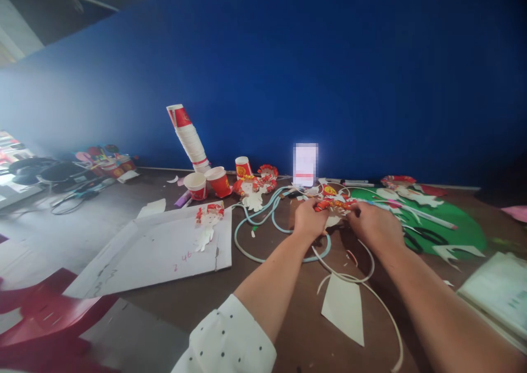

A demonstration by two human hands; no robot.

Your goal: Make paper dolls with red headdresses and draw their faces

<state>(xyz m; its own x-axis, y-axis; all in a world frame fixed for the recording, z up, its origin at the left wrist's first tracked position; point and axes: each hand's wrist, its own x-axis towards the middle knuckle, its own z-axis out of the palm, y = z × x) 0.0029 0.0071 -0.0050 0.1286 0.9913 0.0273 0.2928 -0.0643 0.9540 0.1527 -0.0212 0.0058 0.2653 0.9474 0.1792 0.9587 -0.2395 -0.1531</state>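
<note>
My left hand (309,219) and my right hand (373,223) meet over a red and white cut paper-cup figure (334,204) on the brown table. Both hands are closed, pinching the figure from either side. Thin white paper strips (362,277) curl just below my hands, and a cream paper cutout (343,307) lies nearer me. A light blue cable (263,219) loops to the left of my left hand.
A leaning stack of paper cups (189,137) and loose red cups (218,182) stand at the back. White cardboard (160,249) holds another cup figure (208,216). A green sheet (453,225) with scissors and a pen lies right. Red chair (45,318) at lower left.
</note>
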